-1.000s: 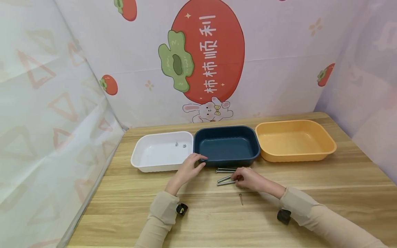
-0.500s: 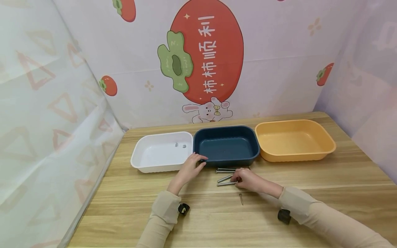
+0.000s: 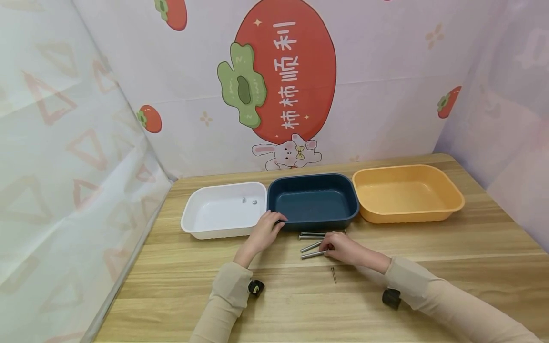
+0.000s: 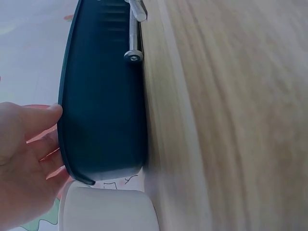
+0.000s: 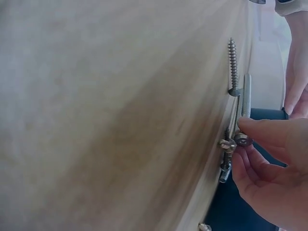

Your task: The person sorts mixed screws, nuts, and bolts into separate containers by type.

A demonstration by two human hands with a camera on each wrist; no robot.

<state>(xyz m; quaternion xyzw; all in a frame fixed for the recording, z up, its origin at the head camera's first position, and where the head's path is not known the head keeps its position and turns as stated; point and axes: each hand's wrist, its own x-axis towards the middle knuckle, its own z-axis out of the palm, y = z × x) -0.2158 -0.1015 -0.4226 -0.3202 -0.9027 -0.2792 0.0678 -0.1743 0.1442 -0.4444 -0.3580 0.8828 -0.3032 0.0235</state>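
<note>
My left hand (image 3: pixel 266 229) holds the near left corner of the dark blue bin (image 3: pixel 315 224), thumb at the rim and fingers reaching over it. In the left wrist view, the thumb tip lies against the bin's edge (image 4: pixel 61 125). My right hand (image 3: pixel 343 247) pinches a long silver bolt (image 3: pixel 313 255) near its round socket head (image 5: pixel 243 140), between thumb and fingertips. The bolt's shank points left, low over the table. Close by lie another bolt (image 3: pixel 310 247) and a pair of long bolts (image 3: pixel 312 237) along the bin's front, partly hidden by the hand.
A small wood screw (image 3: pixel 333 275) lies nearer the front of the table (image 3: pixel 300 305). The white bin (image 3: pixel 201 221), with two small metal pieces (image 3: pixel 255 202) inside, stands left of the blue one. On the right is the yellow bin (image 3: pixel 407 216). A printed cloth (image 3: pixel 373 119) hangs behind.
The bolt in my right hand has tilted slightly, its free end dipping toward the front. My left hand stays at the blue bin's corner, its fingers a little further over the rim.
</note>
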